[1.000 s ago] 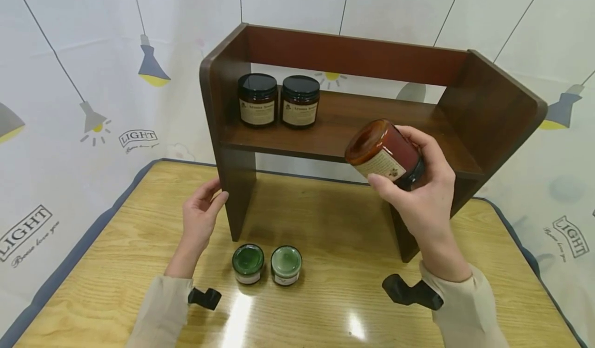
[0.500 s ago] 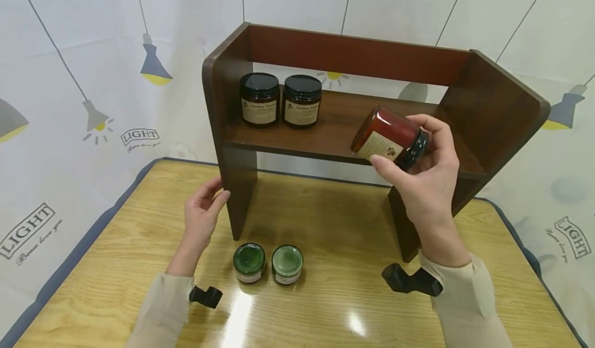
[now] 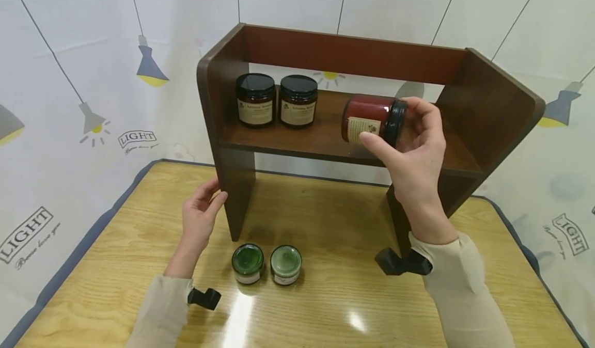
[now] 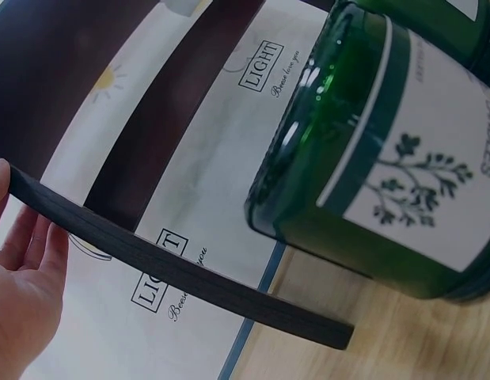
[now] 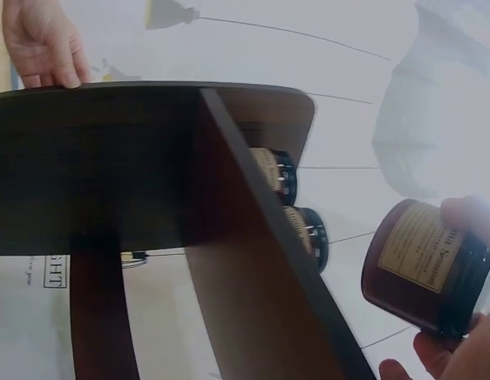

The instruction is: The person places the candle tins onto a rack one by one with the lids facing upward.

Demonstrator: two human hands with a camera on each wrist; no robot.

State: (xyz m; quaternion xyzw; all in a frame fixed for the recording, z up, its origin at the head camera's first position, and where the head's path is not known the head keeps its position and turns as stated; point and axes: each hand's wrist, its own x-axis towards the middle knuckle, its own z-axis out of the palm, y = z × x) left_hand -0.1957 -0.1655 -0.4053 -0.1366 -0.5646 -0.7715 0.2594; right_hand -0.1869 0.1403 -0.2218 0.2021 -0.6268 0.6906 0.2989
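Note:
My right hand (image 3: 418, 157) grips an amber candle jar (image 3: 364, 118) by its black-lidded end, thumb across the cream label. The jar lies sideways in the air before the shelf board, its base pointing left. In the right wrist view the same jar (image 5: 411, 257) shows its printed label. My left hand (image 3: 201, 211) holds the front edge of the left side panel of a dark wooden shelf (image 3: 321, 144), thumb in front and fingers behind. Two matching amber jars, one at the far left (image 3: 255, 100) and one beside it (image 3: 298, 101), stand upright on the board.
Two green candle jars, a darker one (image 3: 248, 263) and a paler one (image 3: 285, 264), stand on the wooden table (image 3: 344, 306) in front of the shelf's left leg. The shelf's right side panel (image 3: 497, 110) rises beyond my right hand. A printed curtain hangs behind.
My right hand has risen slightly and moved left, turning the amber jar from base toward me to lying level. My left hand has stayed on the panel.

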